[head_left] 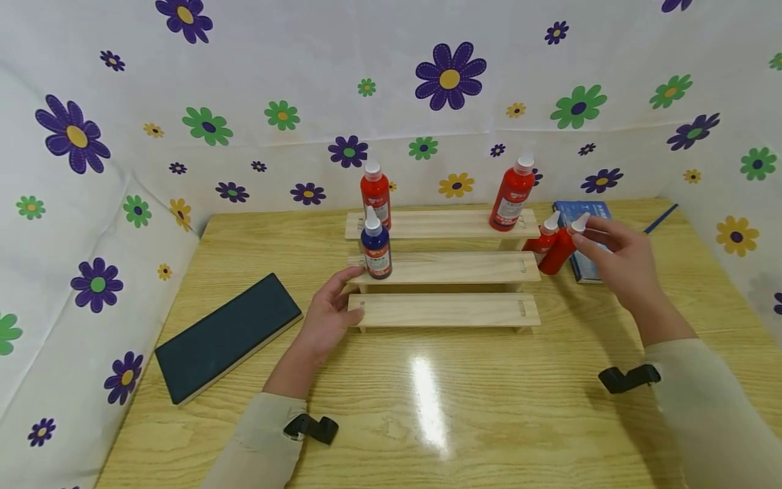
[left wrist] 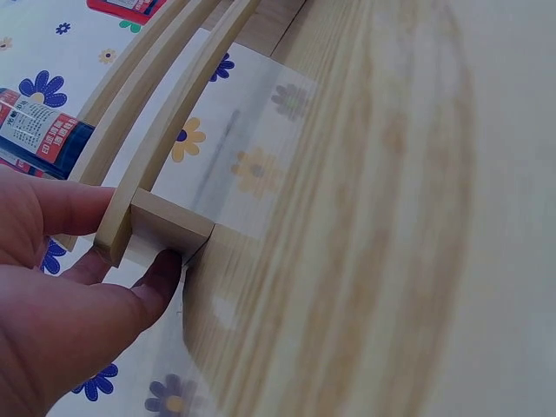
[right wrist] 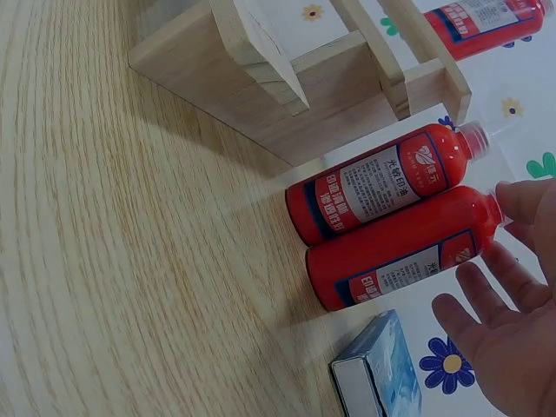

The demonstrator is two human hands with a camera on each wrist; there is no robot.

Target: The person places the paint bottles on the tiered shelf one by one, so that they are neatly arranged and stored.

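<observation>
A three-step wooden display rack (head_left: 444, 310) stands mid-table. My left hand (head_left: 328, 314) grips its left end, with the thumb at the lowest step and a finger (left wrist: 78, 207) reaching towards the step behind. Near that hand, a dark blue bottle (head_left: 376, 255) with a white nozzle stands on the middle step. My right hand (head_left: 623, 261) pinches a red bottle (right wrist: 391, 248) near its white nozzle, right of the rack. Close beside that bottle, between it and the rack, is another red bottle (right wrist: 382, 184). Two more, a left red bottle (head_left: 375, 193) and a right red bottle (head_left: 512, 193), stand on the top step.
A dark-covered book (head_left: 229, 336) lies on the left of the table (head_left: 391, 421). Behind the right hand lie a blue book (head_left: 580, 209) and a thin blue stick (head_left: 662, 219). Flower-printed white cloth (head_left: 244, 75) walls the back and sides.
</observation>
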